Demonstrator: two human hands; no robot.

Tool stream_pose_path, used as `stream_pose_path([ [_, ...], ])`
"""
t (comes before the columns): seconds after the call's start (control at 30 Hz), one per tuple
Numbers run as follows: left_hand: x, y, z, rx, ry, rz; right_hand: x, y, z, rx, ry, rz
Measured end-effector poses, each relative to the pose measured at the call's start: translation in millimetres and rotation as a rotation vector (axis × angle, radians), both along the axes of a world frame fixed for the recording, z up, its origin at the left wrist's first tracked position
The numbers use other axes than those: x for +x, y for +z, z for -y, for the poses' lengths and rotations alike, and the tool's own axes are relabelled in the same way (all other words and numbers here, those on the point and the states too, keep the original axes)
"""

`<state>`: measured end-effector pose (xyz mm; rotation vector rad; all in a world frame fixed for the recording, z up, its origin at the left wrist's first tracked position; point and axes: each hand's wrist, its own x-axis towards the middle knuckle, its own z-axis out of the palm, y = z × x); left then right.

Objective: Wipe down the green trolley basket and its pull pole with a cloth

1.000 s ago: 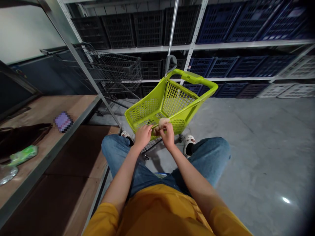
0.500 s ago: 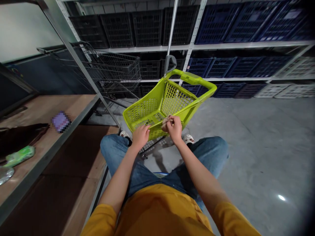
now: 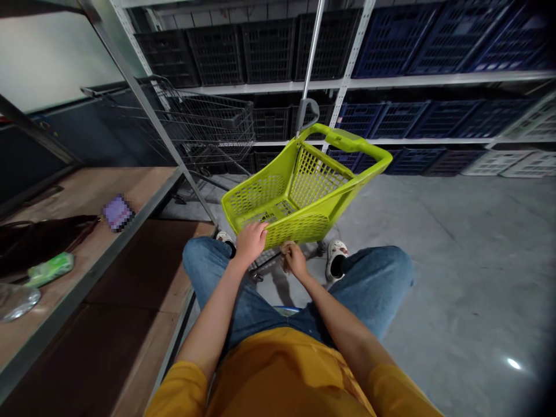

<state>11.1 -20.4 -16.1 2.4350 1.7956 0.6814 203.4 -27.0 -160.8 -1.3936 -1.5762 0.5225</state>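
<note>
A lime-green plastic shopping cart (image 3: 299,231) with perforated walls stands between my knees, tilted in view with its handle toward the far right. My left hand (image 3: 251,243) is closed over the near rim of its basket, thumb on the outside. Lower and to the right, my right hand (image 3: 296,260) pinches a crumpled beige cloth (image 3: 286,250) just below the basket's near side. Part of the cloth hangs under my fingers. Whether it touches the basket, I cannot tell.
On the left, a wooden shelf (image 3: 147,179) with a metal frame holds a green packet (image 3: 51,269) and a blurred purple item (image 3: 118,212). Behind stand a grey wire cart (image 3: 208,116) and racks of black crates (image 3: 269,52) and blue crates (image 3: 391,43).
My right hand has moved down with the cloth, from the basket's near rim to below its side. The left hand stays on the rim. The view has shifted slightly.
</note>
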Motion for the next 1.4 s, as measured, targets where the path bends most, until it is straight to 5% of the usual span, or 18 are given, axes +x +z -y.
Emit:
stream_pose_path([
  [0.1, -2.1, -0.1, -0.1, 0.000, 0.004, 0.001, 6.0, 21.7, -10.4, 0.005, -0.055, -0.019],
  [0.33, -5.0, 1.6, 1.2, 0.017, -0.002, 0.001, 32.3, 139.2, -39.5, 0.302, -0.204, -0.141],
  [0.4, -1.9, 5.5, 2.5, 0.015, 0.006, -0.041, 37.0, 157.6, -45.3, 0.382, -0.208, -0.138],
  [0.5, 11.5, 14.3, 3.2, 0.025, 0.055, -0.136, 38.7, 146.2, -49.2, 0.378, -0.150, -0.070],
  [0.73, 63.9, 15.9, -10.9, 0.026, 0.071, -0.018, 32.1, 22.1, -20.4, 0.044, 0.046, 0.043],
  [0.87, 75.4, -0.1, -18.0, 0.064, 0.125, -0.002, 33.0, -5.6, -11.0, 0.000, 0.052, 0.040],
  [1.03, 75.7, -11.2, -22.5, 0.097, 0.117, 0.002, 43.2, 30.4, -40.1, 0.020, -0.050, -0.032],
  [1.27, 70.2, -17.0, -27.1, 0.092, 0.141, 0.024, 60.4, 142.2, -63.4, 0.360, -0.158, -0.114],
  [1.33, 66.7, -19.0, -27.8, 0.099, 0.140, 0.025, 61.0, 153.5, -66.0, 0.414, -0.159, -0.079],
  [1.4, 62.5, -20.8, -28.4, 0.103, 0.144, 0.025, 58.9, 142.1, -66.2, 0.389, -0.133, -0.019],
])
